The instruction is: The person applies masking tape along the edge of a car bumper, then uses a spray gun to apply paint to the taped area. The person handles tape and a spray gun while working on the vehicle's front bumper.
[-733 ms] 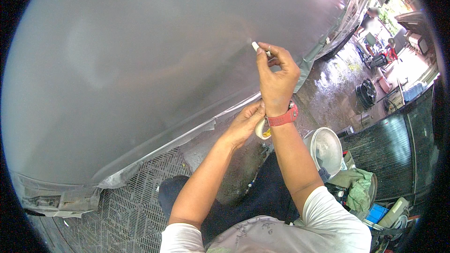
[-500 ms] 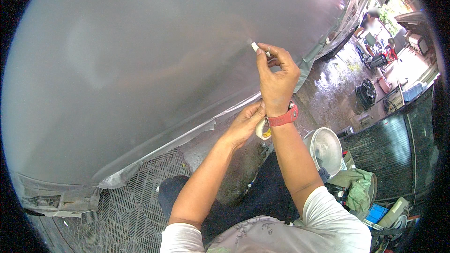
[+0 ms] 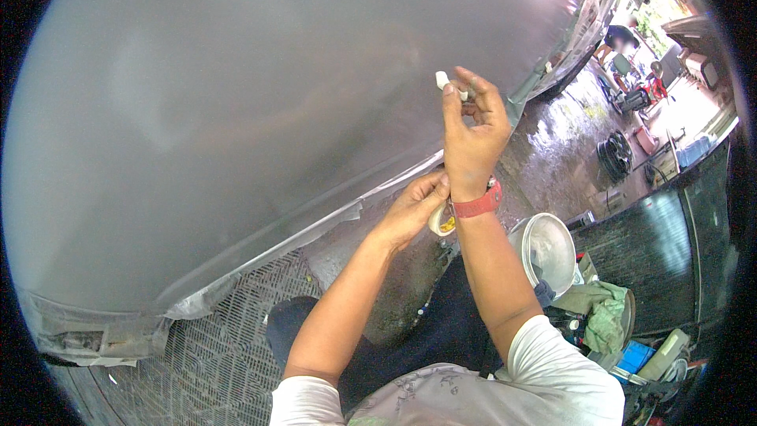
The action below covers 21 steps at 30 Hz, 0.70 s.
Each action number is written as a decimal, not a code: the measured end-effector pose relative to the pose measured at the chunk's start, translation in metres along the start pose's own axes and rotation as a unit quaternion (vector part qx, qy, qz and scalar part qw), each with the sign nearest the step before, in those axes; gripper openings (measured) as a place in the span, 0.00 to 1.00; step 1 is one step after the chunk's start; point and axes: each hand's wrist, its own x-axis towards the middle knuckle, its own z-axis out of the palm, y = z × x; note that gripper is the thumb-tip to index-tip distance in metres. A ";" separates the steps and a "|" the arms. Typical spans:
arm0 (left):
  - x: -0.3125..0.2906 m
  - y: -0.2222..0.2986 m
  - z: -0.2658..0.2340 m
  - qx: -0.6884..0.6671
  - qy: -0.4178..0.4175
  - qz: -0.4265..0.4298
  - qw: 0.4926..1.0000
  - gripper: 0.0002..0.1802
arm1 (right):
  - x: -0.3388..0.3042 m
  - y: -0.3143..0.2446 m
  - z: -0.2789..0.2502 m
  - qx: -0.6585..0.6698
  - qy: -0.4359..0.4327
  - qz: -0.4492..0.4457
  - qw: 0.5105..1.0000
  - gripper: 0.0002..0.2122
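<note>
A large grey car-body panel [image 3: 236, 95] fills the upper left, with pale masking film [image 3: 260, 262] along its lower edge. In front of it, my right hand [image 3: 478, 128] pinches a small white strip [image 3: 442, 80], perhaps a bit of masking tape, between thumb and fingertips. The strip looks bent and stands clear of the panel. Below, my left hand [image 3: 412, 211] grips a cream roll of masking tape [image 3: 438, 226] with yellow inside its ring. My right wrist, wearing a red watch [image 3: 478, 203], partly covers the roll and the left fingertips.
A white bucket [image 3: 550, 252] stands right of my right forearm. Beside it are a green cloth [image 3: 605, 319] and a blue box [image 3: 634, 357]. A slatted grate [image 3: 221, 355] lies at lower left. Farther off are a wheel rim [image 3: 614, 155] and a person [image 3: 620, 38].
My right hand has shifted slightly right, and its fingers have opened out a little around the white strip, which has turned and looks more bent. My left hand has barely moved.
</note>
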 end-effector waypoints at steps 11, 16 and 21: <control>-0.001 0.018 0.005 0.134 0.021 -0.009 0.991 0.30 | -0.073 0.024 -0.144 0.115 -0.028 0.349 0.929 0.09; -0.007 0.000 0.018 0.280 0.027 0.019 0.960 0.24 | -0.122 0.049 -0.187 0.242 -0.065 0.495 0.832 0.11; -0.007 -0.013 0.025 0.347 -0.044 -0.024 0.936 0.22 | -0.135 0.053 -0.210 0.379 -0.094 0.554 0.736 0.11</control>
